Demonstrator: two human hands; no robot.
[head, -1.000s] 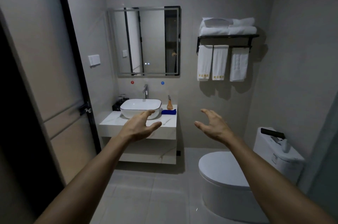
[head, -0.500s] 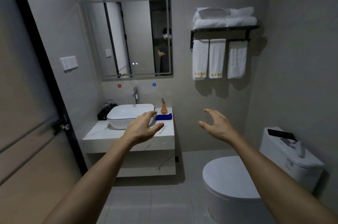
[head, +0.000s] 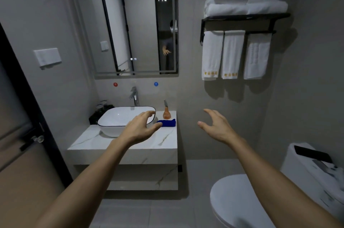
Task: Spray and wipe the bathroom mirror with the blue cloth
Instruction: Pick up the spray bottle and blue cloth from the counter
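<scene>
The rectangular mirror (head: 130, 26) hangs on the far wall above the sink. A folded blue cloth (head: 167, 123) lies at the right end of the marble counter (head: 104, 142). An orange spray bottle (head: 166, 112) stands upright just behind the cloth. My left hand (head: 140, 128) reaches forward with fingers spread and empty; in the image its thumb tip overlaps the cloth's left end, though the hand is still short of the counter. My right hand (head: 216, 125) is held out to the right of the counter, open and empty.
A white basin (head: 121, 117) with a chrome tap (head: 134, 95) sits on the counter, with dark items behind it at left. A towel rack (head: 242, 20) hangs at right. A white toilet (head: 247, 196) stands at lower right. A door (head: 20, 134) is at left.
The view has moved closer to the sink and counter, which now appear larger. Both hands stay raised, open and empty, now nearer to the cloth and bottle.
</scene>
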